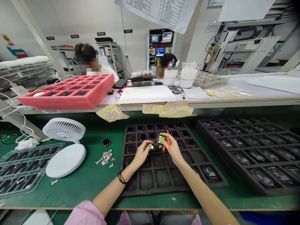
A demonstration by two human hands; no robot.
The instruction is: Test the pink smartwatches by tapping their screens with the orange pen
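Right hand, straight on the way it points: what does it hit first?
Likely the next watch in the foam tray, past the green-screen watch held in the right hand; depth is unclear.

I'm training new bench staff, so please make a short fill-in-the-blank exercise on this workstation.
The thin stick in the right hand is ____.
The watch at that hand's fingers has a ____ screen.
The tray beneath the left hand and the right is black ____.
On the green mat, left of the tray, stands a white ____.

Missing words: orange; green; foam; fan.
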